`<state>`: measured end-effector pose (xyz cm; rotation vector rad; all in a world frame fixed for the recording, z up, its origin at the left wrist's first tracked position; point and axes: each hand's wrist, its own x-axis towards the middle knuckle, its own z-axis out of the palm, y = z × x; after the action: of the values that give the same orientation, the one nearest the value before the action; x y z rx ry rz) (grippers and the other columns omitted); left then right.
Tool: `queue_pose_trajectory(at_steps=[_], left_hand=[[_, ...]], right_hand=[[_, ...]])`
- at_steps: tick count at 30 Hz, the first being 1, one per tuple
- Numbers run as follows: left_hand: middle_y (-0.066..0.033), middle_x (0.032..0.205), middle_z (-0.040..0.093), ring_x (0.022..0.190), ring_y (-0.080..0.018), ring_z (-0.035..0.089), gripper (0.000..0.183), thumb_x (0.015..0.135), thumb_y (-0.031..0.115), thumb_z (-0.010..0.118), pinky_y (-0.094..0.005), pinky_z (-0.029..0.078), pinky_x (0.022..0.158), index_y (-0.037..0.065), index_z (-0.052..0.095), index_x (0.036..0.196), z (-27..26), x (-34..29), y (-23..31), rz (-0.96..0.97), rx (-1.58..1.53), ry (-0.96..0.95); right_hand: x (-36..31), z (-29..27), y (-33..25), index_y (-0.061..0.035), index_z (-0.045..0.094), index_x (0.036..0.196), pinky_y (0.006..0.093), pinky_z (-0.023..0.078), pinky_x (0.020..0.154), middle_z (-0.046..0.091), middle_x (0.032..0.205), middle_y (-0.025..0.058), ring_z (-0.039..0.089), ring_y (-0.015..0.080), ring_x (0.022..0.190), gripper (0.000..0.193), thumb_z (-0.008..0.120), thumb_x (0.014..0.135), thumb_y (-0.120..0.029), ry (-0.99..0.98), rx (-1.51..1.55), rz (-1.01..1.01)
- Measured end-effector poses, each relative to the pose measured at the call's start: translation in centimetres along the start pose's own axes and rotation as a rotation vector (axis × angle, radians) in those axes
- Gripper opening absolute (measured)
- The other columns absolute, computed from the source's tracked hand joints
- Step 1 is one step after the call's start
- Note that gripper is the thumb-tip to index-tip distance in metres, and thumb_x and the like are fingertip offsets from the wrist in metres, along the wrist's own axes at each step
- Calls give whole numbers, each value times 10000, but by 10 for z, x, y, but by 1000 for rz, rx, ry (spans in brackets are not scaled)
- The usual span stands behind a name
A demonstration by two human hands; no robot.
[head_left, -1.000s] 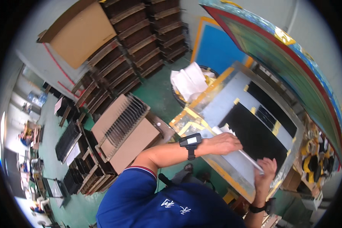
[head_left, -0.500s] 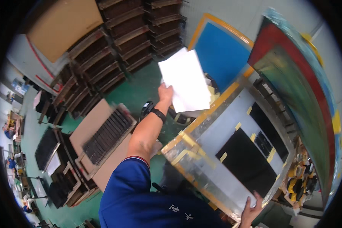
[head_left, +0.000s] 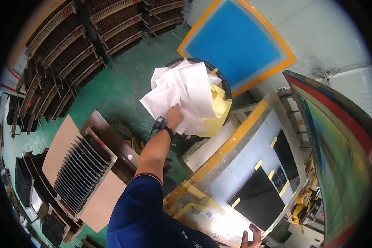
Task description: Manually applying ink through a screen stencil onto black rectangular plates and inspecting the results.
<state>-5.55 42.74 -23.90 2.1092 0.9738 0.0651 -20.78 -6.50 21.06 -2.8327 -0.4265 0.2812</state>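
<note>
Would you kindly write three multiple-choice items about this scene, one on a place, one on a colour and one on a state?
1. Where is the left hand?
A. on the white sheets over the bin
B. on the dark panel
C. on the floor racks

2. What colour is the panel leaning against the wall?
A. red
B. blue with an orange border
C. white

3. How is the bin?
A. empty
B. tipped over
C. heaped with paper

Answers:
1 A, the left hand presses the white sheets.
2 B, the blue panel has an orange edge.
3 C, paper stands above the bin rim.
</note>
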Motion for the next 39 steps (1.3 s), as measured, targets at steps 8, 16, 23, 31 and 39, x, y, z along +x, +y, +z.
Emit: queue_pose_trajectory(at_steps=[8, 16, 23, 31, 39], left_hand=[[-310, 1100, 625, 1023, -433, 625, 385, 844, 113, 513, -490, 497, 879, -52, 523, 1192, -6, 10, 17, -129, -70, -204], [-206, 1032, 692, 1001, -387, 659, 257, 822, 115, 533, -455, 529, 835, -12, 696, 975, -7, 14, -5, 353, 573, -578], [-217, 1043, 688, 983, -371, 667, 278, 825, 170, 516, -456, 524, 862, 24, 721, 944, 22, 30, -8, 392, 623, -561], [-224, 1032, 683, 1000, -384, 649, 298, 810, 174, 551, -457, 511, 883, 27, 704, 1019, -142, -55, 118, 176, 412, -216], [-117, 986, 708, 864, -171, 652, 300, 959, 121, 537, -305, 513, 788, -26, 611, 1210, -184, -319, 313, 884, -334, -183]], right_hand=[[6, 8, -4, -24, 643, 1113, 398, 486, 937, 652, 1137, 170, 618, 318, 1066, 247, 678, 872, -62, -56, -36, 46], [10, 16, -1, -38, 649, 1112, 402, 486, 934, 654, 1134, 157, 620, 312, 1063, 260, 691, 856, -64, -33, -28, 31], [-6, 6, -17, -66, 638, 1142, 405, 501, 911, 645, 1141, 158, 623, 340, 1062, 282, 664, 862, -82, -64, -15, 88], [-48, -17, 8, 14, 663, 1028, 388, 508, 874, 683, 1052, 172, 645, 332, 988, 236, 677, 797, -30, 109, 204, -101], [-239, 1, 104, -30, 639, 1025, 410, 515, 836, 662, 1058, 141, 618, 333, 969, 228, 690, 807, -77, 420, 335, -22]])
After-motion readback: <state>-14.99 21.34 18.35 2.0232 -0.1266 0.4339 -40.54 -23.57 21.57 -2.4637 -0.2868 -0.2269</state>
